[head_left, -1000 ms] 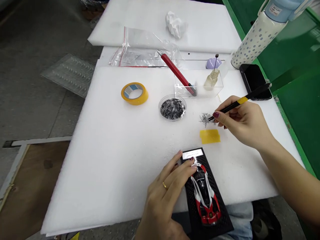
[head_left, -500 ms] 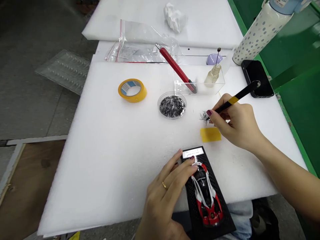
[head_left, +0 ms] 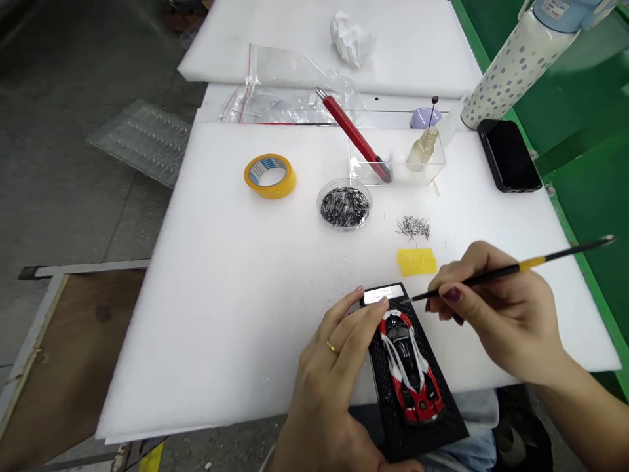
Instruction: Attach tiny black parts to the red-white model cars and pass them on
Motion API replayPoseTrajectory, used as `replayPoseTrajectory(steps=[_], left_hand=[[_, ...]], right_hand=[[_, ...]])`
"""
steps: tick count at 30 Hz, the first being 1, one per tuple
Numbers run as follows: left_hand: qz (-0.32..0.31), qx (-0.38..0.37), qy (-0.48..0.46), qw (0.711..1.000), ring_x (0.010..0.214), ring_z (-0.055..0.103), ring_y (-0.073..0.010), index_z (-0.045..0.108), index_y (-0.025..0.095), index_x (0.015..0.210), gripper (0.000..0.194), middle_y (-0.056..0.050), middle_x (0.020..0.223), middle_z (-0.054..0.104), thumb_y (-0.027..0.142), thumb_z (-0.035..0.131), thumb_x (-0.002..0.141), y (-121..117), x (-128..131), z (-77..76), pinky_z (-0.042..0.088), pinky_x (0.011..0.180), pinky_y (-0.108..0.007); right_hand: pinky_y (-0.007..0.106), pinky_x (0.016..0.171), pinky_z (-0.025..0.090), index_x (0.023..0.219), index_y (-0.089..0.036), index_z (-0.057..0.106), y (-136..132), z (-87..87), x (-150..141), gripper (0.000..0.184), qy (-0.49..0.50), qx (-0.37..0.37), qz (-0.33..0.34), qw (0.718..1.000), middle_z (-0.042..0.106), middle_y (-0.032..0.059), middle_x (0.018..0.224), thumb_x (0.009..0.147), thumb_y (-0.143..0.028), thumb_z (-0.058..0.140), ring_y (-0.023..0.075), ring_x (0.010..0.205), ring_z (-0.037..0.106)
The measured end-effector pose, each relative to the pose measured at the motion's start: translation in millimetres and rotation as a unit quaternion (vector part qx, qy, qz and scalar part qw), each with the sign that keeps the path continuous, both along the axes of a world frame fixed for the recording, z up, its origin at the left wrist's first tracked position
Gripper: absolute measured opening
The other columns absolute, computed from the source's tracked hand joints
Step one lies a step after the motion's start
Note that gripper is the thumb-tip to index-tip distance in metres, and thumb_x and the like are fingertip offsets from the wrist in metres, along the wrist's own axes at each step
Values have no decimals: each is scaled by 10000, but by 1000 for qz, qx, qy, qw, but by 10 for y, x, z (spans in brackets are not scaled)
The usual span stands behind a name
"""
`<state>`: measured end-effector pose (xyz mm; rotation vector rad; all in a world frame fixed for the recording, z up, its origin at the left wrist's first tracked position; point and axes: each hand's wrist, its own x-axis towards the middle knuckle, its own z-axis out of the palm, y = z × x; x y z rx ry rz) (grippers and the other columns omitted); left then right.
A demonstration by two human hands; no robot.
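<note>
A red, white and black model car (head_left: 413, 370) sits on a black textured display base (head_left: 449, 426) with a white label at its far end. My left hand (head_left: 334, 367) grips the base along its left side, fingertips by the car's nose and thumb near the lower edge. My right hand (head_left: 506, 308) pinches black tweezers (head_left: 531, 263) with a yellow band. Their tip is over the base, between the label and the car's nose; anything held in it is too small to make out. Beyond lie loose short black strands (head_left: 413, 227) and a yellow tape piece (head_left: 417, 261).
A clear round dish (head_left: 344, 204) holds more black strands. Around it are a yellow tape roll (head_left: 270, 176), a red cutter (head_left: 354, 134) on a clear tray (head_left: 398, 174), and a small glass bottle (head_left: 422, 149). A phone (head_left: 510, 156) and tall flask (head_left: 521, 69) stand right.
My right hand has brought the tweezers from the loose strands down toward me to the front of the model car. My left index and middle fingers have shifted slightly; the base stays held.
</note>
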<state>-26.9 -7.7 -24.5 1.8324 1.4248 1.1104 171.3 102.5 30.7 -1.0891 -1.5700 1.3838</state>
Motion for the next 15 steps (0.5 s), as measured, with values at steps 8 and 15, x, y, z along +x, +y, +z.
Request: replayPoseTrajectory(steps=[8,15], left_hand=[[-12,19,-14,1000,1441,513,-341,483,274,1539,986,-60,1455,646,903,552,783,51,11,-46,444,1218,-502],[-3,11,-11,1000,1462,496,-305,483,246,1522,975,-61,1488,620,903,527,803,25,27,-40,395,1255,-441]], right_hand=[[147,575,555,909,-249,690,-162,-145,-5,72,55,-10,21,998,697,-20,785,981,-256,700,76,675,675],[167,582,565,890,-256,712,-209,-174,54,78,65,2,-33,997,717,-19,767,965,-271,723,90,677,694]])
